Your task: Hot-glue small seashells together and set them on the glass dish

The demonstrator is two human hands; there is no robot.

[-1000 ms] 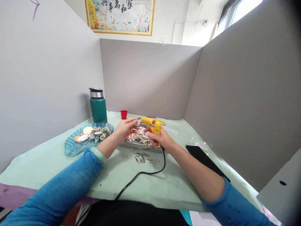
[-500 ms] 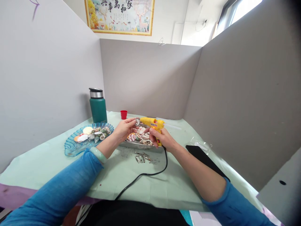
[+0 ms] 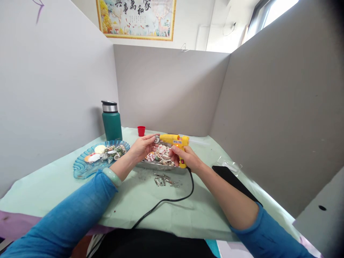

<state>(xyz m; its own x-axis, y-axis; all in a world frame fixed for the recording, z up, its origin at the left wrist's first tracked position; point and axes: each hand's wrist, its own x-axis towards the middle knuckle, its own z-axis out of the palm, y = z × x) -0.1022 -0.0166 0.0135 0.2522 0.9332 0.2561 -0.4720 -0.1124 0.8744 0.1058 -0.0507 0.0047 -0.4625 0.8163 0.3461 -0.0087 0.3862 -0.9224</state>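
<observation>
Cord [image 3: 192, 184] bows farther outward below the right grip [image 3: 189, 159], which clasps the likely light, stiff glue gun [image 3: 170, 138] by its handle; left grip [image 3: 141, 147] pinches a disc [image 3: 157, 139].

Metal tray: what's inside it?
Shells are heaped inside the metal tray, some with reddish markings. The left hand, right hand and yellow glue gun block parts from view; whatever lies beneath the top shells is hidden.
</observation>
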